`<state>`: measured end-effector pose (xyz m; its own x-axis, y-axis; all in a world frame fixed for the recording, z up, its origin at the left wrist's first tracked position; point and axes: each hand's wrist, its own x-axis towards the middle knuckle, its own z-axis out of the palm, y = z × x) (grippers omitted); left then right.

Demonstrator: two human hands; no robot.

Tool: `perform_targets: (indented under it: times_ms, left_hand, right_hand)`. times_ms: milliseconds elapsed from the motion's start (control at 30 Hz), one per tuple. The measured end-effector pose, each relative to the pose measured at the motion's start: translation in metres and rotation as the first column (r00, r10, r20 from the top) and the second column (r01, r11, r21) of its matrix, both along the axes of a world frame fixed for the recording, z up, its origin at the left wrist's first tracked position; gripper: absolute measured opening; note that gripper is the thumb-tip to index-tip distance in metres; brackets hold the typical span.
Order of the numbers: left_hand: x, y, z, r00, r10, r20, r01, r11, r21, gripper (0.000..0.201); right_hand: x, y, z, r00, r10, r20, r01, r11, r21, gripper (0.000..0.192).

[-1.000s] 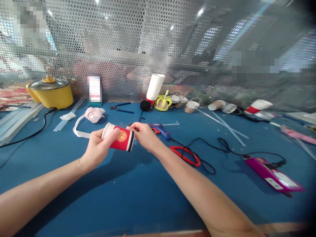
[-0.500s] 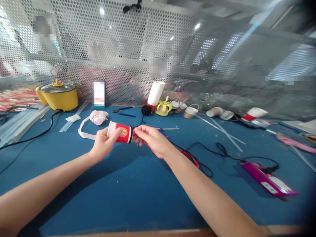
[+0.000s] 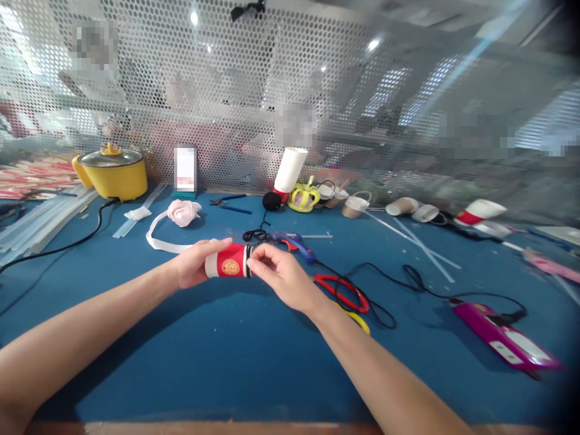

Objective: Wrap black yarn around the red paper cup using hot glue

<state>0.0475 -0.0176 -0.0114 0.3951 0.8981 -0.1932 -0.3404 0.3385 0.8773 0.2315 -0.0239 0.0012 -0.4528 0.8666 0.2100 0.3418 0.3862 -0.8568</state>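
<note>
My left hand [image 3: 193,266] grips a red paper cup [image 3: 227,261] with a gold emblem, held sideways just above the blue table [image 3: 226,356], white rim end in the palm. My right hand [image 3: 278,275] pinches at the cup's black-banded end with thumb and fingertips. A thin black cord [image 3: 255,234] lies coiled on the table just behind the cup. A blue glue gun [image 3: 292,241] lies close behind my right hand.
Red-handled scissors [image 3: 344,287] and black cables lie right of my right hand. A magenta device [image 3: 505,341] sits far right. A yellow pot [image 3: 113,175], a pink cloth flower with white ribbon [image 3: 181,212], a stack of white cups [image 3: 289,170], pliers and loose cups line the perforated back wall.
Both hands lowered the cup toward the table and turned it level. The right hand's fingers shifted along the cup's black end. The view tilted slightly.
</note>
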Motion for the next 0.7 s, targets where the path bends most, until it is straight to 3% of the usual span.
perform_targets:
  times_ms: [67,267,467,700]
  left_hand:
    - [0.001,0.0,-0.003,0.999,0.053,-0.006,-0.053,0.998,0.022,0.025]
    - [0.003,-0.004,-0.005,0.988,0.148,-0.034,-0.144,0.984,0.108,0.025]
    - [0.004,-0.004,-0.004,0.985,0.163,-0.055,-0.156,0.981,0.112,0.026]
    - [0.004,-0.001,-0.003,0.97,0.235,-0.06,-0.235,0.972,0.014,0.025]
  right_hand:
    - [0.001,0.0,-0.004,1.0,-0.029,-0.001,0.029,1.0,0.007,0.021]
    - [0.004,0.007,-0.011,0.951,-0.209,-0.229,0.194,0.977,-0.089,0.026]
    - [0.004,0.009,-0.012,0.937,-0.2,-0.287,0.141,0.967,-0.212,0.025]
    - [0.004,0.006,-0.016,0.964,-0.177,-0.199,0.148,0.978,-0.15,0.034]
